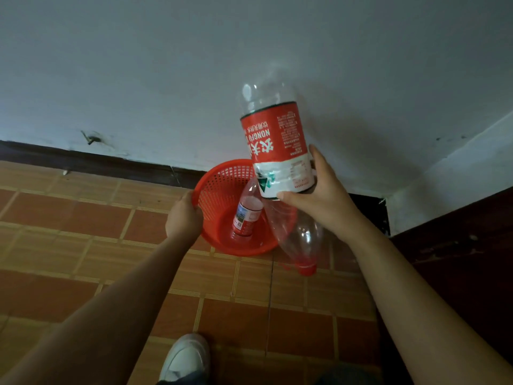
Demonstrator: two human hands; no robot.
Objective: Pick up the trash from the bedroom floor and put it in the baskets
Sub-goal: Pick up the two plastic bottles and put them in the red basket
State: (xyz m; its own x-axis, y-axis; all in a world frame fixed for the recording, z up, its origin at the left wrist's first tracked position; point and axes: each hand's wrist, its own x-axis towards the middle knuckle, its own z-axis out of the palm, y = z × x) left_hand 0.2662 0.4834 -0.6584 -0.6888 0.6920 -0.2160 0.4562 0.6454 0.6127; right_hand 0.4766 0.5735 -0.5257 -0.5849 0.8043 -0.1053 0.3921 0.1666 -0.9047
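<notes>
Wall (166,79): pale and plain, filling the upper half of the view; a dark skirting (83,159) is seen along its foot, from 9 o'clock toward the centre.
Floor (83,232): laid in orange-brown tiles with lighter bands between them, spread over the lower left.
Cabinet (458,259): a dark wooden face is seen at 4 o'clock, against the right edge.
Big bottle (277,145): clear plastic with a red and white label, held upside down and tilted, its base toward 12 o'clock and its red cap (306,269) toward 5 o'clock, outside the basket rim and above the floor; its neck is crossed over the basket's right rim.
Basket (222,187): red perforated plastic, tipped toward the camera, just beside the skirting at the centre of the view.
Right hand (324,201): closed around the big bottle at the lower edge of its label, thumb in front, fingers behind.
Left hand (183,218): clamped on the basket's rim at its 9 o'clock side, fingers curled over the edge.
Small bottle (247,215): clear with a red label, leaning inside the basket, its lower end on the basket bottom.
Shoe (184,357): white, seen at 6 o'clock on the floor.
</notes>
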